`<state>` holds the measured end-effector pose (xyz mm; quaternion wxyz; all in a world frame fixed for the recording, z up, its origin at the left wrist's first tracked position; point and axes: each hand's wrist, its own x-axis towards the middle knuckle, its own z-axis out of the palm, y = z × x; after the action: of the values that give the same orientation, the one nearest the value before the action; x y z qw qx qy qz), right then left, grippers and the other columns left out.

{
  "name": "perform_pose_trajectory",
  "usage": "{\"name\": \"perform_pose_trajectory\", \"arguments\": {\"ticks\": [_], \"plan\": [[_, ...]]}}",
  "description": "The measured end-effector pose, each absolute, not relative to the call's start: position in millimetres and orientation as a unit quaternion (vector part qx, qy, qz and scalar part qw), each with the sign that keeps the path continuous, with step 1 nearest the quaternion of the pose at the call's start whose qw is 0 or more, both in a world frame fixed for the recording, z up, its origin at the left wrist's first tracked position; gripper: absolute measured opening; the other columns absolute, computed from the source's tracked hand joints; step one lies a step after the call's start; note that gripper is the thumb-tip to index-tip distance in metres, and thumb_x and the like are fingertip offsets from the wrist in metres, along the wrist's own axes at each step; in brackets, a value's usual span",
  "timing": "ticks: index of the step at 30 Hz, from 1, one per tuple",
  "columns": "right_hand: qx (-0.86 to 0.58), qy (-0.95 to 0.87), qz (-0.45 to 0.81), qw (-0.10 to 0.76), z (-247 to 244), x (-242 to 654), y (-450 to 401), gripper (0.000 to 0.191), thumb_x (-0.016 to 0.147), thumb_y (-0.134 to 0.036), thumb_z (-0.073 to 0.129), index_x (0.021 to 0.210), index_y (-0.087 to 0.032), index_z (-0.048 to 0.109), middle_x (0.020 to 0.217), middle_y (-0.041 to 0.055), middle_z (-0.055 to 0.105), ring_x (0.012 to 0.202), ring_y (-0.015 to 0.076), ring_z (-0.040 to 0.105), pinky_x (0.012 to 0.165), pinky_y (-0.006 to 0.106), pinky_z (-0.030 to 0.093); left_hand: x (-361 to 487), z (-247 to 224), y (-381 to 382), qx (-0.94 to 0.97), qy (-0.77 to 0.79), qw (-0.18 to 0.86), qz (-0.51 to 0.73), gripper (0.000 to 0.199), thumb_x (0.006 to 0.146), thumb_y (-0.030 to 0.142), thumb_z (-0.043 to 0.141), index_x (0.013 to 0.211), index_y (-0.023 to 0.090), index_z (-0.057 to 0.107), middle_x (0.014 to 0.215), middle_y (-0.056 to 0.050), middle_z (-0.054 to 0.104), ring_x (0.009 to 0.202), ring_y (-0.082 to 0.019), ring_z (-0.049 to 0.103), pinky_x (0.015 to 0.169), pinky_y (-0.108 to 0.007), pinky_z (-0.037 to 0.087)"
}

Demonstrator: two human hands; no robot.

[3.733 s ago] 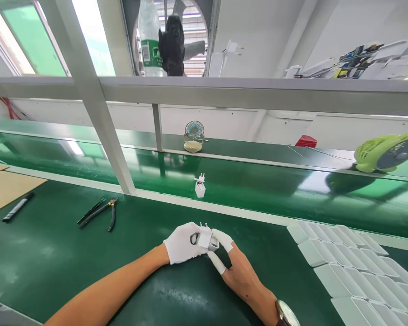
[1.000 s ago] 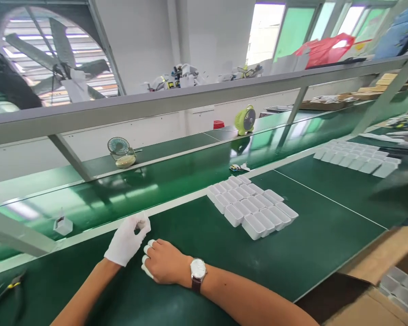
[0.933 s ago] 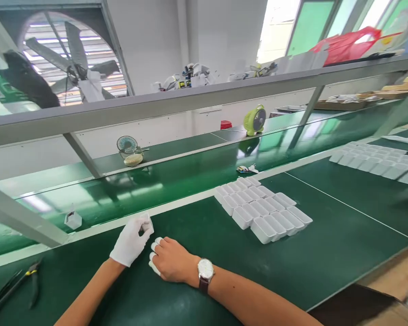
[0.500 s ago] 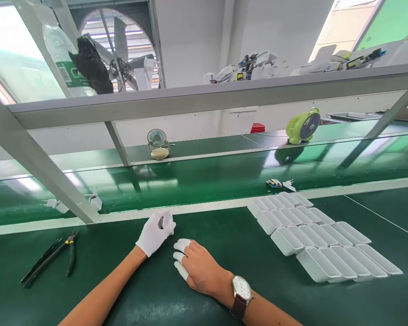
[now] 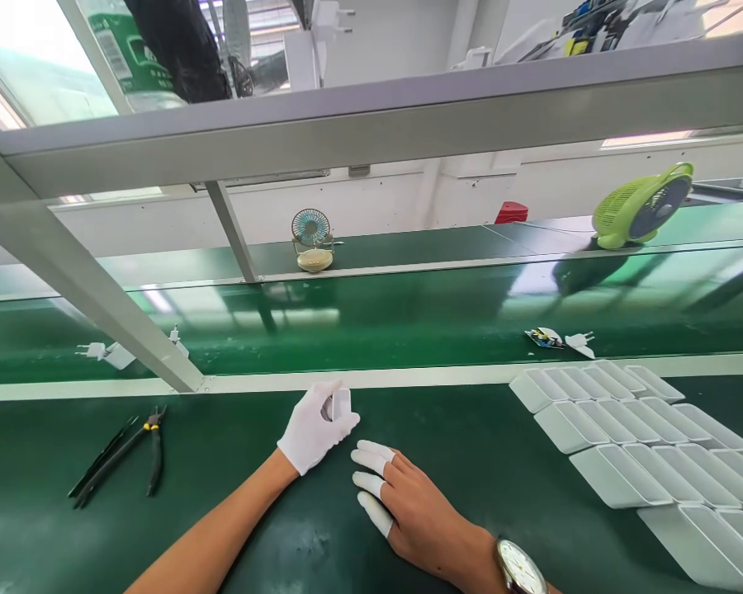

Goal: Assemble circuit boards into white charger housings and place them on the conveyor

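Note:
My left hand (image 5: 314,429), in a white glove, is closed around a small white plastic case (image 5: 341,403) near the back edge of the green bench. Part of the case is hidden by the fingers. To its right, my right hand (image 5: 402,503) hovers over or rests on the bench, with white finger cots on its fingers. Those fingers are stretched out and hold nothing. On the right, several open white plastic cases (image 5: 622,478) lie in rows. A pair of black-handled pliers (image 5: 153,425) and black tweezers (image 5: 105,454) lie to the left.
Behind the bench runs a shiny green conveyor belt (image 5: 371,322), carrying a circuit board (image 5: 545,337) and white plug pieces (image 5: 108,353). A metal post (image 5: 92,280) and shelf beam (image 5: 371,128) cross the view. A small fan (image 5: 310,231) and a green fan (image 5: 637,210) stand beyond.
The view has shifted, so the bench items, fans and white cases appear farther right. My left hand keeps its hold on the small case. My right hand stays beside it, fingers still stretched out.

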<state>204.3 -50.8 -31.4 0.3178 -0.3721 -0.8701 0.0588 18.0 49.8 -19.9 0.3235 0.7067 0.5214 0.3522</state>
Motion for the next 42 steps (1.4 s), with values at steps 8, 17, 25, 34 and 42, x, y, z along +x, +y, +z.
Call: {"name": "perform_pose_trajectory", "arguments": {"ticks": [8, 17, 25, 34, 42], "plan": [[-0.373, -0.867, 0.057, 0.324, -30, 203, -52, 0.017, 0.097, -0.012, 0.053, 0.11, -0.015, 0.064, 0.122, 0.0136, 0.068, 0.125, 0.0281, 0.06, 0.104, 0.045, 0.055, 17, -17, 48, 0.696, 0.514, 0.349, 0.361, 0.047, 0.072, 0.037, 0.071, 0.115, 0.02, 0.066, 0.111, -0.007, 0.067, 0.087, -0.019, 0.063, 0.084, -0.037, 0.053], [-0.377, -0.869, 0.056, 0.315, -36, 203, -52, 0.016, 0.097, -0.016, 0.057, 0.11, -0.016, 0.066, 0.122, 0.0132, 0.068, 0.126, 0.0261, 0.059, 0.109, 0.044, 0.05, 13, -18, 49, 0.704, 0.507, 0.371, 0.332, 0.067, 0.069, 0.03, 0.071, 0.134, 0.02, 0.057, 0.11, -0.006, 0.063, 0.083, -0.017, 0.059, 0.079, -0.036, 0.053], [-0.359, -0.874, 0.044, 0.323, -33, 203, -51, 0.019, 0.1, -0.022, 0.053, 0.109, -0.014, 0.066, 0.12, 0.0153, 0.069, 0.123, 0.0264, 0.06, 0.104, 0.042, 0.051, 11, -21, 50, 0.717, 0.494, 0.349, 0.347, 0.042, 0.075, 0.037, 0.065, 0.114, 0.023, 0.067, 0.109, -0.005, 0.065, 0.083, -0.017, 0.061, 0.074, -0.033, 0.054], [-0.375, -0.882, 0.026, 0.283, -36, 202, -49, 0.017, 0.098, -0.027, 0.057, 0.107, -0.015, 0.067, 0.125, 0.012, 0.067, 0.124, 0.0245, 0.058, 0.102, 0.038, 0.05, -3, -21, 45, 0.665, 0.561, 0.24, 0.431, 0.031, 0.086, 0.053, 0.058, 0.088, 0.022, 0.064, 0.077, 0.001, 0.064, 0.066, -0.015, 0.057, 0.063, -0.027, 0.049], [-0.377, -0.899, 0.029, 0.222, -38, 203, -47, 0.013, 0.091, -0.024, 0.061, 0.096, -0.014, 0.069, 0.13, 0.0139, 0.064, 0.125, 0.026, 0.055, 0.102, 0.039, 0.05, 9, -22, -2, 0.875, 0.314, 0.079, 0.36, 0.041, 0.092, 0.033, 0.057, 0.054, 0.02, 0.047, 0.049, 0.004, 0.051, 0.046, -0.009, 0.046, 0.05, -0.025, 0.036]]}}
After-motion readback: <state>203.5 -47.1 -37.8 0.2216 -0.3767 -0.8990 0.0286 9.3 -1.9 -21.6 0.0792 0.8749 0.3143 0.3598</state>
